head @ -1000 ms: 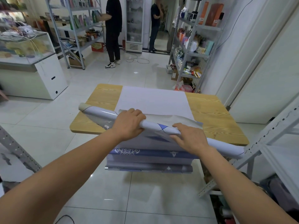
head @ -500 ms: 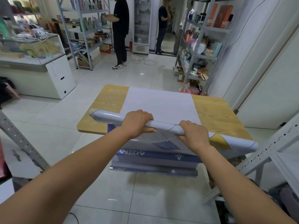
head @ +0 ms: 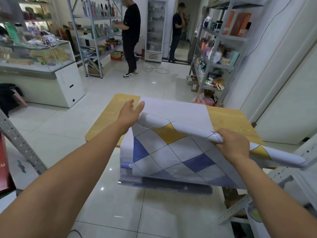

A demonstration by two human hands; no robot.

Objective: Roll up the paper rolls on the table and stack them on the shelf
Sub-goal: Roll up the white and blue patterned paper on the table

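A half-rolled paper roll [head: 178,125], white with blue, grey and yellow diamonds, lies slanted over the near edge of the wooden table [head: 229,121]. Its loose sheet [head: 176,158] hangs down toward me. My right hand [head: 233,146] grips the roll near its right part. With fingers straight, my left hand [head: 129,111] presses flat against the roll's left end. A white sheet [head: 176,109] lies spread on the table behind the roll. More patterned sheets and a dark roll [head: 164,184] hang below the table edge.
A grey metal shelf frame [head: 291,170] stands at my right, another upright [head: 20,145] at my left. Stocked shelves [head: 216,54] line the right wall. A glass counter [head: 39,69] is at left. Two people [head: 130,36] stand at the back on the tiled floor.
My left hand let go of the roll's middle and moved to its left end with fingers straight. The roll shifted right and more patterned sheet now hangs loose.
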